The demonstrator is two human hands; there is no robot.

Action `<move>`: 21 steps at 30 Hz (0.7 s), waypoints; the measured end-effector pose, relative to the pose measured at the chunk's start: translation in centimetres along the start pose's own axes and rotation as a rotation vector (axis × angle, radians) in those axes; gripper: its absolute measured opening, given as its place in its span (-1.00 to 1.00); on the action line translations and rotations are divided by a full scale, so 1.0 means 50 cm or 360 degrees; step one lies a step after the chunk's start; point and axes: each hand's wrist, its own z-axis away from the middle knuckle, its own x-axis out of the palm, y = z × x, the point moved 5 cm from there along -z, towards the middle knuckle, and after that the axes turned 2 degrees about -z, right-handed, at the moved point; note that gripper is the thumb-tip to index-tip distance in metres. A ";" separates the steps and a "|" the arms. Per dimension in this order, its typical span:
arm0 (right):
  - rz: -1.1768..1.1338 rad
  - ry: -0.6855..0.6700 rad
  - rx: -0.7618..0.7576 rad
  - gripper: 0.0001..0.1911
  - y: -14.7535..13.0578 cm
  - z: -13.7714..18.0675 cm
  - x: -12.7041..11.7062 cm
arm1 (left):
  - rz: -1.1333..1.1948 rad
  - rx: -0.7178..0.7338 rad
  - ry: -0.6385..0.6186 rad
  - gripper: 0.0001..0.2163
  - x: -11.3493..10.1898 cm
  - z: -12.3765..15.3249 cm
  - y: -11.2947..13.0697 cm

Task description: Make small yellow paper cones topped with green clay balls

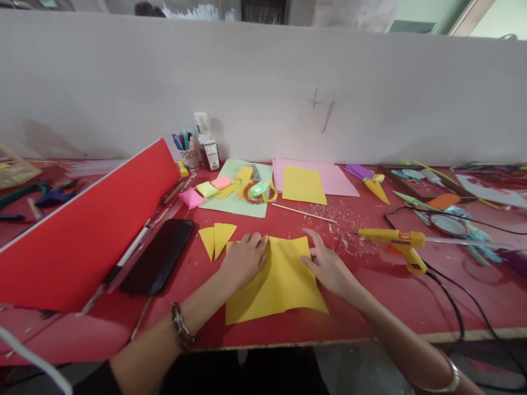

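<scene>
A sheet of yellow paper point(275, 285) lies in front of me near the table's front edge, with a soft crease or bend down its middle and its right part lifted a little. My left hand point(248, 257) rests on its upper left part, palm down, fingers laid over the sheet. At the upper right edge is my right hand point(327, 266), thumb and forefinger apart, the thumb tip touching the paper's edge. Two yellow paper wedges point(216, 238) lie just beyond my left hand.
A black phone point(158, 258) and a leaning red board point(102, 225) are at left. A yellow glue gun point(391, 238) with its cord lies at right. Farther back are scissors point(269, 193), a stick point(304, 213), paper shreds, coloured sheets, a pen cup point(189, 158) and a bottle point(208, 145).
</scene>
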 end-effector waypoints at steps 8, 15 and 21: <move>0.0351 0.0105 0.0017 -0.52 0.001 0.015 0.006 | -0.0030 -0.0005 0.0023 -0.66 0.006 -0.003 0.004; -0.0068 0.0250 -0.0020 -0.49 0.005 0.033 -0.002 | -0.0056 -0.0028 0.0069 -0.66 0.008 -0.001 0.018; -0.0612 0.0107 0.0022 -0.54 0.011 0.063 0.015 | -0.0075 -0.0036 0.0085 -0.65 0.005 0.002 0.018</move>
